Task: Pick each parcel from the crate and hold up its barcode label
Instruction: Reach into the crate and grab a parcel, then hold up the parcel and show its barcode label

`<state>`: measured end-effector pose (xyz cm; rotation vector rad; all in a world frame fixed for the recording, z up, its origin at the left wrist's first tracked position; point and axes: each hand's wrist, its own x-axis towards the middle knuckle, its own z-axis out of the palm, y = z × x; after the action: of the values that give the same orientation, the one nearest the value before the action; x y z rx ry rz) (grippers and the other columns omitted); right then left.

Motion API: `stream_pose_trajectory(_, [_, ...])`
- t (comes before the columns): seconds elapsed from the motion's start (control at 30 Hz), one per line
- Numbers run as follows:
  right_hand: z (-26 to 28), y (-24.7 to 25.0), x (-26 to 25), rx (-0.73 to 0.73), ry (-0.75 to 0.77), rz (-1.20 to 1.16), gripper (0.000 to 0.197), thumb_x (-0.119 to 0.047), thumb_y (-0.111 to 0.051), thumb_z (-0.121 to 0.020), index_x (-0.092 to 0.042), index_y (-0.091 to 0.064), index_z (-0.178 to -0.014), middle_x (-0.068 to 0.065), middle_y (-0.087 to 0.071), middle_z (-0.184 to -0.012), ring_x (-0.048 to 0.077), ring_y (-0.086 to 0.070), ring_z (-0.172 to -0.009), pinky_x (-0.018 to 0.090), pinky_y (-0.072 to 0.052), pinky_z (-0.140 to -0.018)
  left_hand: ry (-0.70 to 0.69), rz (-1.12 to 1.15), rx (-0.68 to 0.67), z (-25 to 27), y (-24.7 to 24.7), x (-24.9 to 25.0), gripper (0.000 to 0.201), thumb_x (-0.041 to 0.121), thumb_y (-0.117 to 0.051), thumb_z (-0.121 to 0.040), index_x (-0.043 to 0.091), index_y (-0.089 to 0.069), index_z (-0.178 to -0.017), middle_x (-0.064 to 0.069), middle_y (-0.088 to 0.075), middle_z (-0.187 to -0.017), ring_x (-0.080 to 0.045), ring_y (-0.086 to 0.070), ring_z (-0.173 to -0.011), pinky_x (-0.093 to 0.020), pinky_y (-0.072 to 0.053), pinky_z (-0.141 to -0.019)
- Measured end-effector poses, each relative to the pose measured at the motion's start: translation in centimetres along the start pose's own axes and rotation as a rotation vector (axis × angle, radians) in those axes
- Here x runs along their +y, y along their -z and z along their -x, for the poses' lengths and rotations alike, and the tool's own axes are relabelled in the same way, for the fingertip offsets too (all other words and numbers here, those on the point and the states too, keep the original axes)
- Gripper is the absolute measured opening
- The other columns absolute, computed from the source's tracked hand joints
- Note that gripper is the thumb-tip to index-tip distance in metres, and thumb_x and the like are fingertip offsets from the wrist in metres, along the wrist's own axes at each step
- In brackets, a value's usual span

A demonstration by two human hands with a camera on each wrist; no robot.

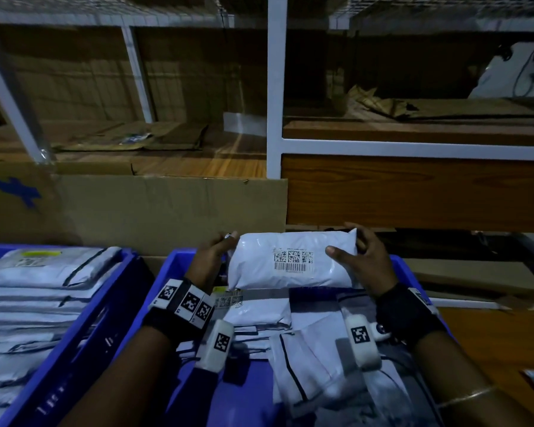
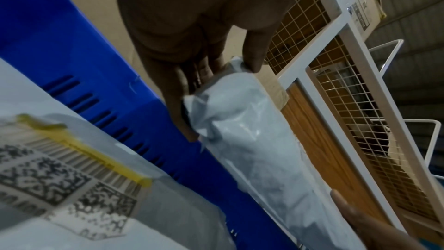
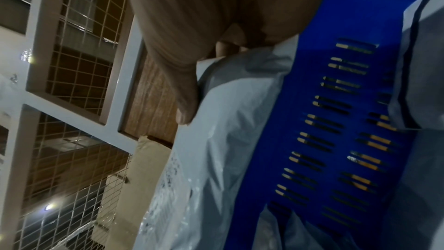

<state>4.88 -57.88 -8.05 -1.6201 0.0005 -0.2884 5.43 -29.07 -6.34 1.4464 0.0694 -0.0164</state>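
Observation:
A white plastic parcel [image 1: 290, 260] is held up over the middle blue crate [image 1: 173, 263], its barcode label [image 1: 292, 261] facing me. My left hand [image 1: 213, 254] pinches the parcel's left end, thumb on top and fingers behind, as the left wrist view shows on the same parcel [image 2: 245, 140]. My right hand [image 1: 361, 260] grips the right end with the thumb across the front. In the right wrist view the thumb presses the parcel [image 3: 228, 130]. Several more white parcels [image 1: 315, 359] lie in the crate below.
A second blue crate [image 1: 74, 328] at the left holds stacked white parcels. A cardboard sheet [image 1: 167, 208] stands behind the crates. Behind it rises a white metal rack [image 1: 273, 87] with wooden shelves and flattened cardboard. A wooden surface [image 1: 490, 343] lies at the right.

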Motion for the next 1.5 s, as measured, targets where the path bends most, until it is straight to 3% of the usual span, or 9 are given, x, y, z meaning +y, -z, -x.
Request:
stream_pose_trajectory(0.1, [0.3, 0.2, 0.1, -0.021, 0.031, 0.018, 0.046, -0.011, -0.082, -0.074, -0.008, -0.062, -0.115, 0.002, -0.070, -0.112, 0.019, -0.068, -0.103, 0.036, -0.059, -0.082, -0.028, -0.036, 0.046, -0.2, 0.2, -0.2, 0.022, 0.021, -0.060, -0.093, 0.012, -0.059, -0.073, -0.012, -0.054, -0.070, -0.025, -0.052, -0.071, -0.028, -0.042, -0.059])
stream_pose_trajectory(0.37, [0.5, 0.3, -0.1, -0.034, 0.049, -0.016, 0.018, -0.012, -0.073, -0.085, -0.005, -0.065, -0.100, 0.008, -0.073, -0.099, 0.024, -0.071, -0.090, 0.039, -0.057, -0.077, -0.067, 0.004, 0.123, 0.1, 0.2, 0.2, 0.022, 0.013, -0.059, -0.094, 0.009, -0.055, -0.073, -0.010, -0.060, -0.074, -0.013, -0.062, -0.053, -0.019, -0.049, -0.046])
stream_pose_trajectory(0.5, [0.3, 0.3, -0.4, 0.015, 0.076, -0.019, 0.037, -0.020, -0.058, -0.097, 0.014, -0.051, -0.083, 0.020, -0.055, -0.075, 0.025, -0.054, -0.070, 0.033, -0.042, -0.065, -0.096, 0.036, 0.126, 0.0, 0.3, 0.3, 0.015, 0.011, -0.059, -0.094, 0.008, -0.055, -0.080, -0.010, -0.062, -0.079, -0.015, -0.061, -0.059, -0.020, -0.049, -0.048])
stream_pose_trajectory(0.67, [0.0, 0.8, -0.4, 0.013, 0.062, 0.020, 0.022, -0.016, -0.063, -0.094, 0.006, -0.066, -0.092, 0.019, -0.072, -0.089, 0.023, -0.068, -0.080, 0.036, -0.052, -0.073, -0.161, 0.000, 0.166, -0.2, 0.4, 0.2, 0.016, 0.015, -0.058, -0.095, 0.000, -0.061, -0.090, -0.009, -0.066, -0.080, -0.022, -0.061, -0.067, -0.024, -0.049, -0.051])
stream_pose_trajectory(0.8, [0.0, 0.5, -0.5, 0.048, 0.053, 0.052, 0.015, -0.015, -0.061, -0.095, -0.001, -0.065, -0.093, 0.004, -0.071, -0.084, 0.004, -0.068, -0.068, 0.024, -0.054, -0.063, -0.221, -0.027, 0.152, 0.2, 0.2, 0.3, 0.020, 0.016, -0.055, -0.097, -0.003, -0.060, -0.093, -0.007, -0.068, -0.079, -0.019, -0.061, -0.069, -0.027, -0.050, -0.056])
stream_pose_trajectory(0.93, [-0.2, 0.8, -0.6, 0.186, 0.018, -0.005, 0.015, -0.016, -0.057, -0.098, -0.016, -0.059, -0.082, 0.011, -0.065, -0.081, 0.019, -0.063, -0.066, 0.032, -0.048, -0.066, -0.097, -0.027, 0.045, 0.8, 0.1, 0.5, 0.030, 0.026, -0.055, -0.097, -0.002, -0.065, -0.096, -0.014, -0.071, -0.085, -0.026, -0.068, -0.074, -0.034, -0.056, -0.060])
stream_pose_trajectory(1.13, [-0.7, 2.0, -0.3, 0.273, 0.017, 0.017, 0.019, -0.022, -0.057, -0.098, -0.022, -0.056, -0.080, 0.011, -0.047, -0.084, 0.022, -0.044, -0.077, 0.034, -0.036, -0.070, 0.105, -0.248, -0.152, 2.0, -0.4, 0.9, 0.023, 0.022, -0.075, -0.081, 0.002, -0.067, -0.086, -0.014, -0.071, -0.084, -0.024, -0.070, -0.074, -0.020, -0.051, -0.050])
stream_pose_trajectory(1.33, [-0.8, 2.1, -0.2, 0.265, 0.022, 0.047, 0.019, -0.021, -0.057, -0.098, -0.021, -0.056, -0.079, 0.012, -0.048, -0.080, 0.020, -0.046, -0.077, 0.032, -0.037, -0.070, 0.067, -0.336, -0.122, 1.7, 0.0, 0.5, 0.020, 0.024, -0.076, -0.080, 0.008, -0.068, -0.071, -0.021, -0.071, -0.083, -0.020, -0.070, -0.071, -0.018, -0.045, -0.045])
stream_pose_trajectory(1.5, [-0.9, 2.4, -0.1, 0.233, 0.011, 0.071, 0.018, -0.023, -0.058, -0.097, -0.022, -0.058, -0.080, 0.017, -0.060, -0.089, 0.024, -0.056, -0.083, 0.034, -0.043, -0.075, 0.097, -0.383, -0.130, 1.8, 0.3, 0.8, 0.022, 0.018, -0.075, -0.082, -0.003, -0.070, -0.080, -0.005, -0.069, -0.061, -0.013, -0.065, -0.058, -0.014, -0.035, -0.043])
